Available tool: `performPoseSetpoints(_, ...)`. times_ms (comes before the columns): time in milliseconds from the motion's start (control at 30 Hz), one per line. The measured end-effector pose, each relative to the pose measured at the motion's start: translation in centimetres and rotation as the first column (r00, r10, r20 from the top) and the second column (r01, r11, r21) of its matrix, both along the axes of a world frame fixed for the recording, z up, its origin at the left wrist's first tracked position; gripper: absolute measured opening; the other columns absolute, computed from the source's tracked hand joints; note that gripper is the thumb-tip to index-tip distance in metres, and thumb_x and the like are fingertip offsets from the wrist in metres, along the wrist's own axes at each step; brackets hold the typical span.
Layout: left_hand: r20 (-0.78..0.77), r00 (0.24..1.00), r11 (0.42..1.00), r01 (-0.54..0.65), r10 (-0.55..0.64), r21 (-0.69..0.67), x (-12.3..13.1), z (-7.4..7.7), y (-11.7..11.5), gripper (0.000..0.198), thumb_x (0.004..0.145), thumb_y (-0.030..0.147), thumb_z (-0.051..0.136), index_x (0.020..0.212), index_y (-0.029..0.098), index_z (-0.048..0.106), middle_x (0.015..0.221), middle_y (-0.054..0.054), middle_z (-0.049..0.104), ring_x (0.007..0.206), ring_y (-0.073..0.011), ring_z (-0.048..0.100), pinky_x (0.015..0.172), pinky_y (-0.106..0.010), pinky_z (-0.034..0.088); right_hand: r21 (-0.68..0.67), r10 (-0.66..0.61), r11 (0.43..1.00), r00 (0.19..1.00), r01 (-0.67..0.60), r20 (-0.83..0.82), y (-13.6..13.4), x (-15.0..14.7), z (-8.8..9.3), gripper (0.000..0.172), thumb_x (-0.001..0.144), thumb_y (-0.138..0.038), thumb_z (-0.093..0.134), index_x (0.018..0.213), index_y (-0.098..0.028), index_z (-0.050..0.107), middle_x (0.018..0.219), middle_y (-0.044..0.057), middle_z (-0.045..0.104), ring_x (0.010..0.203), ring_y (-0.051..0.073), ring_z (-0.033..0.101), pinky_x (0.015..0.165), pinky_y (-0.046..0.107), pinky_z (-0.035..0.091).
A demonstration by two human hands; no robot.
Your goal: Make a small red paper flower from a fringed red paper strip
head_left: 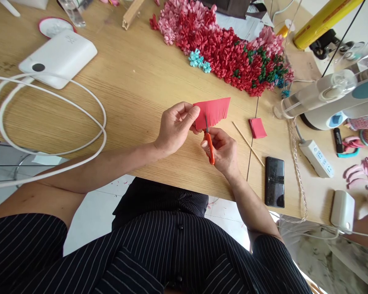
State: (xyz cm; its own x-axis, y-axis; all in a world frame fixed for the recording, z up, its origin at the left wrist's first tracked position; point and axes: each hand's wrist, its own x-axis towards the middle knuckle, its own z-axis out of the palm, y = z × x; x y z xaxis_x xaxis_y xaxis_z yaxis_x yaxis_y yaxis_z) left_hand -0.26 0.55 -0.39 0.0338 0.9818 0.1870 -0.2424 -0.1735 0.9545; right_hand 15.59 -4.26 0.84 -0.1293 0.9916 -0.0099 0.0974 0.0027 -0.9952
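My left hand pinches the left end of a folded red paper strip, held just above the wooden table. The strip's lower edge is cut into a fringe of narrow slits. My right hand grips small orange-handled scissors, whose blades point up into the paper's lower edge. A small folded red paper piece lies on the table to the right, next to a thin wooden stick.
A large heap of red, pink, green and blue paper flowers fills the far side. A white device with a looping white cable sits at left. A black phone, a power strip and a glue gun lie at right.
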Motion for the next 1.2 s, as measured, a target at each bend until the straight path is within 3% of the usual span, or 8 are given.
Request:
performPoseSetpoints(300, -0.019, 1.0, 1.0, 0.013, -0.013, 0.026, -0.16, -0.18, 0.12, 0.048, 0.098, 0.065, 0.065, 0.081, 0.021, 0.056, 0.071, 0.002, 0.068, 0.058, -0.0095, 0.067, 0.053, -0.021, 0.055, -0.012, -0.023, 1.0, 1.0, 0.023, -0.008, -0.02, -0.03, 0.1, 0.06, 0.066, -0.06, 0.093, 0.105, -0.021, 0.071, 0.069, -0.008, 0.058, 0.057, 0.006, 0.044, 0.053, 0.025, 0.038)
performPoseSetpoints(667, 0.009, 1.0, 0.999, 0.026, -0.026, -0.031, 0.02, 0.59, -0.39, 0.039, 0.101, 0.051, 0.066, 0.079, 0.021, 0.055, 0.066, 0.004, 0.067, 0.055, -0.0083, 0.066, 0.052, -0.019, 0.055, -0.003, -0.018, 1.0, 1.0, 0.018, -0.015, 0.05, 0.1, -0.09, 0.057, 0.069, -0.06, 0.092, 0.104, -0.021, 0.07, 0.068, -0.008, 0.058, 0.056, 0.006, 0.046, 0.054, 0.025, 0.04)
performPoseSetpoints(1200, -0.044, 0.999, 0.998, 0.013, -0.016, -0.063, 0.13, 0.52, -0.53, 0.041, 0.101, 0.056, 0.065, 0.08, 0.022, 0.056, 0.067, 0.003, 0.065, 0.058, -0.0098, 0.067, 0.054, -0.021, 0.056, -0.009, -0.026, 1.0, 1.0, 0.026, -0.001, -0.04, -0.06, 0.21, 0.058, 0.068, -0.063, 0.092, 0.1, -0.022, 0.068, 0.065, -0.009, 0.056, 0.054, 0.006, 0.043, 0.052, 0.025, 0.038)
